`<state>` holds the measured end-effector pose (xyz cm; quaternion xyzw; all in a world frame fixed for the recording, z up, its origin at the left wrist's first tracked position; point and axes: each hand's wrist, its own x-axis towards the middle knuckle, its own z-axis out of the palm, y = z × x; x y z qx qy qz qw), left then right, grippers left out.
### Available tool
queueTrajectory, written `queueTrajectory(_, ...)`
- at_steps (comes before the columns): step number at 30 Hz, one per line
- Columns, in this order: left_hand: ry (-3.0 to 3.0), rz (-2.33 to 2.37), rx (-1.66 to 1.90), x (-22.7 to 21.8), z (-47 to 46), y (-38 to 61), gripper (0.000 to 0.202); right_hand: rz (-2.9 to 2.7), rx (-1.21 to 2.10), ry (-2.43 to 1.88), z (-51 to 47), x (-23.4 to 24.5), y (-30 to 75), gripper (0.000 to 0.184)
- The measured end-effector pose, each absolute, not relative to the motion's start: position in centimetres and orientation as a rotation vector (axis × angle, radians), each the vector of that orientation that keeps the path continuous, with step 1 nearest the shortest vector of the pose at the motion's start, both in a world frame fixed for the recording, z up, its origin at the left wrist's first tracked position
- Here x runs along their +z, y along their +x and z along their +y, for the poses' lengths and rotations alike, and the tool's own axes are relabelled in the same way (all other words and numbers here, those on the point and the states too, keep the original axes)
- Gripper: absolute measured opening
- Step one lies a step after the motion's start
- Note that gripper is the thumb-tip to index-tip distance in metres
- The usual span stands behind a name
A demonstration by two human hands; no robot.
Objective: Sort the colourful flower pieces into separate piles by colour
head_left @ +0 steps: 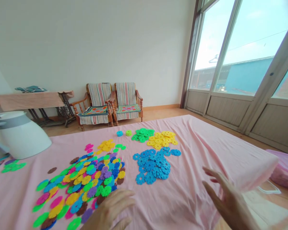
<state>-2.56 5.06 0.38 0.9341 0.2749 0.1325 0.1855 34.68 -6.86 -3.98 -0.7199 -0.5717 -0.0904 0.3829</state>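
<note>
My left hand (111, 207) is over the near right edge of a mixed pile of flower-shaped plastic discs (83, 179), fingers stretched to the right and parted from the thumb. No disc shows in it, though its underside is hidden. To the right, my right hand (227, 198) is held open above the cloth, thumb and fingers apart, holding nothing. Between and beyond the hands lies a heap of blue discs (152, 164). Behind it are a yellow heap (162, 139) and a green heap (143, 134).
A pink cloth (187, 188) with folds covers the table. A white jug (24, 137) stands at the left edge. Small blue (119, 133) and lime-green (128, 133) disc stacks stand at the back. A pink container (284, 169) is off the right side. Two wooden armchairs (127, 105) stand behind.
</note>
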Motion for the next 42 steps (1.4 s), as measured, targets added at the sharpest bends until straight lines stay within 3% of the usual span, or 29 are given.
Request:
queueTrajectory(3,2.741,0.79,0.338,0.7,7.3,0.1,0.047,-1.787,-0.111,-1.787,-0.1,-3.7,32.0,0.065)
queueTrajectory(8,2.765,0.673,0.132,0.2,9.9,4.4,0.066,-1.762,-0.041,-2.065,7.9,-4.0,32.3,0.06)
queueTrajectory(16,2.7,0.652,-0.005,-0.4,11.3,6.8,0.064,-1.773,-0.003,-2.075,10.7,-5.3,32.1,0.051)
queueTrajectory(23,2.689,0.705,0.071,-1.0,11.4,5.9,0.061,-1.925,0.249,-1.659,8.9,-4.4,30.1,0.04)
queueTrajectory(26,2.713,0.746,0.109,-1.2,11.2,5.3,0.06,-1.816,0.221,-1.684,9.8,-4.6,31.1,0.033)
queueTrajectory(42,2.74,0.822,0.317,-2.7,11.4,4.6,0.058,-1.907,0.109,-1.701,14.2,-3.6,30.3,0.037)
